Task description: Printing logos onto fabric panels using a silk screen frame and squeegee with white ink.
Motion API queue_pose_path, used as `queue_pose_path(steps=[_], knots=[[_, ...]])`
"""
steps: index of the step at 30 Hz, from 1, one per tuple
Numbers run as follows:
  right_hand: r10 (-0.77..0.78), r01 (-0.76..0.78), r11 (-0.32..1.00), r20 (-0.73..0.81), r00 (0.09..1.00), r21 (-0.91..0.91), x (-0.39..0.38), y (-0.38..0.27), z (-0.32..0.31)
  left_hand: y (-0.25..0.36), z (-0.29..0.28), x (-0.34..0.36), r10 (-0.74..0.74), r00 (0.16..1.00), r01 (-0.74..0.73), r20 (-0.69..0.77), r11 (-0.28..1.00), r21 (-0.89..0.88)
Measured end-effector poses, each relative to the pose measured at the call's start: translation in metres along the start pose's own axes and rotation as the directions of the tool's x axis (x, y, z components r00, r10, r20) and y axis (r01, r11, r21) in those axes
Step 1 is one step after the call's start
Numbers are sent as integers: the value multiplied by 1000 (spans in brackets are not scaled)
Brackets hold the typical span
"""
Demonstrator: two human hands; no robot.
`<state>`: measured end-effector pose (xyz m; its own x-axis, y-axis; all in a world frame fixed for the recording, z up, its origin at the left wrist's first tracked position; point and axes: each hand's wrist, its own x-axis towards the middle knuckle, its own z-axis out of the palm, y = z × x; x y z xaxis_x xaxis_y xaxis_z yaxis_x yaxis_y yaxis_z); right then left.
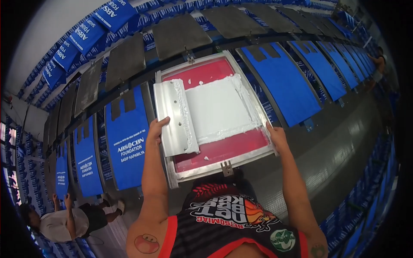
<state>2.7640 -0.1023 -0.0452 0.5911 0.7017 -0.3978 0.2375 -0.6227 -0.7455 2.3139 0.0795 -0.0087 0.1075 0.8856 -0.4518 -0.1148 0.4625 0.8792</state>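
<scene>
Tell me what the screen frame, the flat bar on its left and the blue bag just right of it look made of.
Screen frame: metal, perhaps aluminium; dull silver, straight-edged rails. Flat bar: likely metal; smooth, silver-grey face with a sheen. Blue bag: probably nonwoven fabric; matte, flat-lying, though its texture is too fine to confirm.

Area beneath screen frame (200, 171) hidden

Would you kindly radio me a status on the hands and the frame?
Left hand gripping metal blade; right hand gripping right side of metal frame. White paste across middle of red screen. Metal blade over frame's left side.
</scene>
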Motion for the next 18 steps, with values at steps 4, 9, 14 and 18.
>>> queue_pose_path(steps=[4, 9, 14, 18], knots=[[10, -7, 1000, 101, 995, -28, 28, 8, -9, -12, 11, 4, -48, 999, 48, -26, 999, 1], [-41, 51, 997, 149, 988, -61, 59, 35, 2, -41, 11, 14, -3, 997, 4, -73, 1000, 13], [-487, 451, 844, -61, 871, -290, 3, 8, -9, -18, 19, -3, 2, 997, 9, -74, 991, 137], [-39, 124, 988, 639, 768, -88, -91, 6, 5, 32, 57, 11, 128, 991, -128, 35, 852, 508]])
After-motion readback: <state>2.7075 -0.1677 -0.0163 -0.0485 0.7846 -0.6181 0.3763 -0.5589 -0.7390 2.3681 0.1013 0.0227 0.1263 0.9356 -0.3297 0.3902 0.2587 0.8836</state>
